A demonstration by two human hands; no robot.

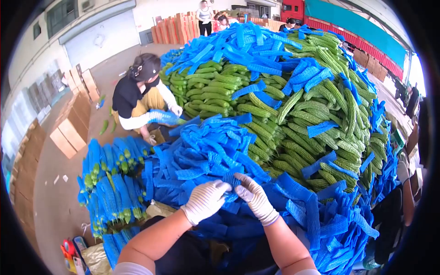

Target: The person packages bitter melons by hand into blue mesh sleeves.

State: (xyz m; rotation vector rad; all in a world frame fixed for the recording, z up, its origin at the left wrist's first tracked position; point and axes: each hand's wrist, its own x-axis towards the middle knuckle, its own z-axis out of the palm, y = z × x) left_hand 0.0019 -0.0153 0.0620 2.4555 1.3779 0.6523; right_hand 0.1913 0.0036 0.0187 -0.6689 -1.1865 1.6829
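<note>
My left hand and my right hand, both in whitish ribbed gloves, meet in front of me. Between their fingertips they pinch a blue foam net sleeve. Right behind them rises a heap of loose blue net sleeves, and more sleeves spread to the right. Beyond lies a large pile of long, bumpy green bitter gourds, with blue sleeves scattered over it. On the left, gourds wrapped in blue sleeves lie in rows with their green ends showing.
A co-worker crouches at the left of the pile, holding a sleeved gourd. Cardboard boxes stand on the floor at the left. Orange-handled scissors lie low on the left. Other people and a red truck are at the back.
</note>
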